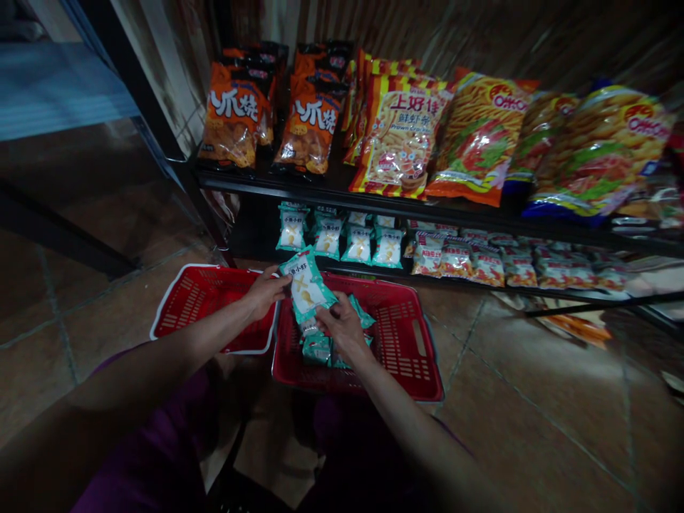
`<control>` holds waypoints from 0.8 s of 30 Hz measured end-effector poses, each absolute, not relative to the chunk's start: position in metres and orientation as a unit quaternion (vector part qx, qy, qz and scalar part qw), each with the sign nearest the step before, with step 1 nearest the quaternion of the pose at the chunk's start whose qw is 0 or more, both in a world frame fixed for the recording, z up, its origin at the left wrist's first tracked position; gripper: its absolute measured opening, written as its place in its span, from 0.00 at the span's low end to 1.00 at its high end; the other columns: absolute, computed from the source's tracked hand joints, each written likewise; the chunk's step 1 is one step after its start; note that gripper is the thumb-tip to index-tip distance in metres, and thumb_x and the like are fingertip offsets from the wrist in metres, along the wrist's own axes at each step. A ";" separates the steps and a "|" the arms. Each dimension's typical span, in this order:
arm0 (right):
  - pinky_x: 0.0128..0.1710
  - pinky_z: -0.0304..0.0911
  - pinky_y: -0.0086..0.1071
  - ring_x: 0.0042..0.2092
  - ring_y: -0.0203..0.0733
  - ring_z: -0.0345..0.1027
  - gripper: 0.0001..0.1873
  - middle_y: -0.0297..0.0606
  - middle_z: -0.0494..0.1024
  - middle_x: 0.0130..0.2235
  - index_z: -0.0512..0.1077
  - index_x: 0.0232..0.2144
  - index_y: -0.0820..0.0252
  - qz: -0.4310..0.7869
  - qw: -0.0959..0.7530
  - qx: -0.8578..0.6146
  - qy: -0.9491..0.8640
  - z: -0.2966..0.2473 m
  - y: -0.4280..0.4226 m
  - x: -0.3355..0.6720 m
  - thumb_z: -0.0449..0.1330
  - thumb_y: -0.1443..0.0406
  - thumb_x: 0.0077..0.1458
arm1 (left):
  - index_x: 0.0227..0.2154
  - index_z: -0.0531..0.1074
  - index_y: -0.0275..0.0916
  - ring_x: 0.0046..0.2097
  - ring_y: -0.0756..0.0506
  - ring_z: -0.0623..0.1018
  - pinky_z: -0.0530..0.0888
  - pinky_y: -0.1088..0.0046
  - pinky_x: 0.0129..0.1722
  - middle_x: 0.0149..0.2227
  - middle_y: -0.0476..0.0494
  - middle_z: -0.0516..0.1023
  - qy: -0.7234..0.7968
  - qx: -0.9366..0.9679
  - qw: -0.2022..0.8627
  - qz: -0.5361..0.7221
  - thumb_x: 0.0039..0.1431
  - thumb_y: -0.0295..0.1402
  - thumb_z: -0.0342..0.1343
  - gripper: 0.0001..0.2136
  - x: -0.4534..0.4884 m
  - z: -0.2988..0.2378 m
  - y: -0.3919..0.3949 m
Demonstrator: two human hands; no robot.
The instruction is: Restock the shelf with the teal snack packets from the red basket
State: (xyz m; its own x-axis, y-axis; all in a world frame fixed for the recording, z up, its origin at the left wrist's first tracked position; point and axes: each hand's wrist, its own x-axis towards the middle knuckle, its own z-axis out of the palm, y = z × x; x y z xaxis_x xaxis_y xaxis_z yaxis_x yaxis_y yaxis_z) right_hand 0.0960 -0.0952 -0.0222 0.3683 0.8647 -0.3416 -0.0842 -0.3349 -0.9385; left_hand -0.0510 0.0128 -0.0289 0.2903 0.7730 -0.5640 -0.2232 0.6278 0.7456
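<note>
A teal and white snack bag [306, 285] is held tilted above the red baskets, between both hands. My left hand [268, 291] grips its left edge with the fingertips. At its lower right corner, my right hand [345, 324] pinches it with thumb and fingers. Beneath it, the right red basket [400, 320] holds several more teal snack bags [317, 350], partly hidden by my right hand. The left red basket [206, 296], with a white rim, stands beside it under my left forearm.
On the lower shelf stand teal snack bags [328, 234] and a row of small red and white bags [486, 263]. The upper shelf [320, 187] carries orange bags [229, 114], prawn cracker bags [398, 135] and noodle-pictured bags [478, 135]. A black shelf post [139, 78] rises at the left.
</note>
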 end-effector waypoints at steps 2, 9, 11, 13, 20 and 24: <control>0.20 0.58 0.27 0.20 0.33 0.63 0.20 0.24 0.70 0.21 0.67 0.39 0.56 0.471 0.497 -0.660 -0.310 -0.022 -0.096 0.096 0.64 0.56 0.42 | 0.49 0.66 0.40 0.34 0.48 0.77 0.71 0.66 0.41 0.35 0.44 0.78 0.502 0.286 0.745 0.334 0.47 0.27 0.64 0.24 -0.051 -0.027 0.012; 0.26 0.58 0.28 0.23 0.35 0.62 0.17 0.27 0.69 0.22 0.70 0.42 0.55 0.394 0.467 -0.671 -0.419 -0.029 -0.097 0.098 0.60 0.59 0.48 | 0.46 0.68 0.40 0.34 0.49 0.75 0.72 0.69 0.38 0.34 0.46 0.75 0.479 0.300 0.741 0.362 0.46 0.23 0.62 0.22 -0.051 -0.024 0.012; 0.27 0.59 0.29 0.25 0.36 0.63 0.17 0.28 0.70 0.23 0.71 0.43 0.54 0.370 0.456 -0.676 -0.444 -0.032 -0.098 0.100 0.59 0.60 0.49 | 0.42 0.70 0.39 0.33 0.49 0.75 0.72 0.70 0.37 0.33 0.46 0.75 0.473 0.308 0.743 0.360 0.46 0.23 0.61 0.18 -0.052 -0.025 0.013; 0.30 0.60 0.30 0.27 0.37 0.64 0.16 0.31 0.72 0.25 0.73 0.43 0.53 0.334 0.440 -0.683 -0.478 -0.034 -0.098 0.101 0.59 0.61 0.50 | 0.38 0.71 0.38 0.33 0.49 0.75 0.72 0.71 0.36 0.32 0.46 0.75 0.464 0.314 0.748 0.357 0.45 0.23 0.61 0.15 -0.052 -0.025 0.014; 0.35 0.63 0.33 0.34 0.41 0.68 0.16 0.39 0.76 0.36 0.75 0.45 0.51 0.179 0.332 -0.687 -0.621 -0.025 -0.101 0.102 0.54 0.63 0.56 | 0.28 0.71 0.36 0.30 0.48 0.75 0.73 0.72 0.32 0.27 0.46 0.75 0.424 0.220 0.811 0.338 0.49 0.27 0.53 0.03 -0.056 -0.014 0.019; 0.31 0.61 0.29 0.31 0.37 0.67 0.17 0.38 0.74 0.34 0.75 0.47 0.49 0.139 0.290 -0.681 -0.658 -0.024 -0.101 0.103 0.52 0.64 0.58 | 0.28 0.72 0.36 0.30 0.48 0.75 0.72 0.71 0.32 0.27 0.46 0.75 0.412 0.183 0.824 0.343 0.54 0.34 0.54 0.07 -0.056 -0.008 0.019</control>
State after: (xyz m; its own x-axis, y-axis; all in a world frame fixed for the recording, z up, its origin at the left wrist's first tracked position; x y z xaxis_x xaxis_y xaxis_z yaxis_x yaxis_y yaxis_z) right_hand 0.1033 -0.1011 -0.0240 0.0962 0.9766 0.1921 0.8147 0.0337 -0.5789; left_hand -0.0559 0.0194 -0.0081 0.4259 0.7160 -0.5531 -0.4145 0.6978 0.5842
